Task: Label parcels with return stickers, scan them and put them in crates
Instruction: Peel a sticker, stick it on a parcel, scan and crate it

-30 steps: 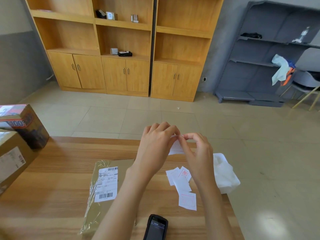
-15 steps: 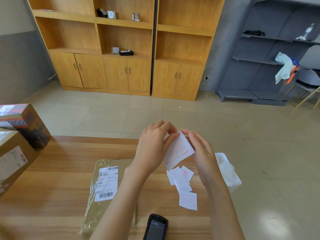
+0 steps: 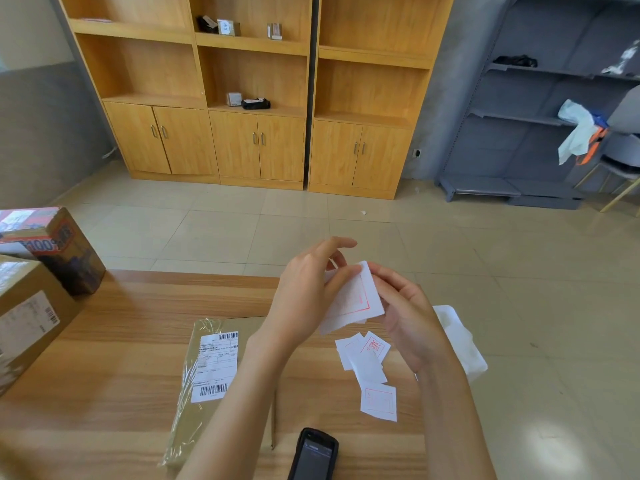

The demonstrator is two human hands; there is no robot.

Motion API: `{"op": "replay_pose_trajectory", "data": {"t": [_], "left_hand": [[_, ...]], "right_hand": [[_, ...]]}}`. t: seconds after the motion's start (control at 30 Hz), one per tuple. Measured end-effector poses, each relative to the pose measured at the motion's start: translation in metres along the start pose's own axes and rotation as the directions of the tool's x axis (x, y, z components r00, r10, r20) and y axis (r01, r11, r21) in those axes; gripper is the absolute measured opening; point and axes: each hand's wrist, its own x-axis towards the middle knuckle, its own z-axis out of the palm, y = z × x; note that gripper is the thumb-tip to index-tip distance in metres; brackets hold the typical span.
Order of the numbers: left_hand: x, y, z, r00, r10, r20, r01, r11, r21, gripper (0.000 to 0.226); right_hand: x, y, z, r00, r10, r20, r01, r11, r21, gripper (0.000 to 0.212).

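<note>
Held above the wooden counter (image 3: 121, 358), between both hands: a white square return sticker with a red printed frame (image 3: 356, 301), tilted. Left hand (image 3: 308, 292) pinching its left edge, thumb on the face, index finger raised and straight. Right hand (image 3: 405, 313) gripping the right edge, fingers curled behind the paper. Below on the counter, a loose pile of more white red-stamped stickers (image 3: 369, 368). To the left of that pile, lying flat, a brown plastic-wrapped parcel with a white barcode label (image 3: 214, 365). At the near edge, a black handheld scanner (image 3: 313, 457). At far left, two cardboard boxes (image 3: 31, 306). Beyond the right edge, a white bag (image 3: 460, 337).
</note>
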Motion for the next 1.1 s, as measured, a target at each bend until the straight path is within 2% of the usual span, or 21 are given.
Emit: {"op": "replay_pose_trajectory", "data": {"t": [0.07,0.17,0.27,0.4,0.5,0.6,0.8,0.93,1.1], "left_hand": [[0.000,-0.001,0.000,0.999,0.033,0.018,-0.033,0.999,0.013,0.012],[0.001,-0.003,0.000,0.996,0.078,0.049,-0.080,0.996,0.046,0.001],[0.002,-0.004,0.000,0.995,0.066,0.080,-0.070,0.997,0.040,0.009],[0.004,-0.005,-0.003,0.994,0.056,0.092,-0.059,0.998,0.038,0.005],[0.005,-0.005,-0.004,0.992,0.084,0.098,-0.092,0.992,0.083,0.011],[0.005,-0.005,-0.005,0.989,0.108,0.102,-0.121,0.984,0.134,0.005],[0.012,-0.008,-0.007,0.987,0.135,0.082,-0.149,0.967,0.209,0.003],[0.021,-0.003,-0.012,0.986,0.161,0.034,-0.164,0.939,0.302,0.006],[0.021,-0.004,-0.014,0.984,0.178,0.002,-0.169,0.933,0.317,0.010]], "right_hand": [[0.000,0.002,-0.001,1.000,-0.009,-0.027,0.008,1.000,-0.016,0.029],[0.000,0.002,-0.001,0.997,-0.042,-0.070,0.036,0.996,-0.084,0.017],[0.001,0.000,0.001,0.990,-0.088,-0.112,0.068,0.983,-0.169,0.010],[0.002,-0.002,0.004,0.984,-0.136,-0.117,0.107,0.968,-0.225,0.008],[0.003,-0.002,0.005,0.976,-0.180,-0.121,0.141,0.951,-0.275,0.008],[0.004,-0.003,0.006,0.970,-0.219,-0.103,0.172,0.923,-0.345,0.009],[0.012,-0.005,0.010,0.928,-0.367,-0.069,0.270,0.787,-0.555,0.009],[0.020,-0.012,0.013,0.868,-0.497,-0.007,0.349,0.620,-0.703,0.007],[0.023,-0.013,0.014,0.844,-0.535,0.032,0.372,0.542,-0.754,0.009]]}}
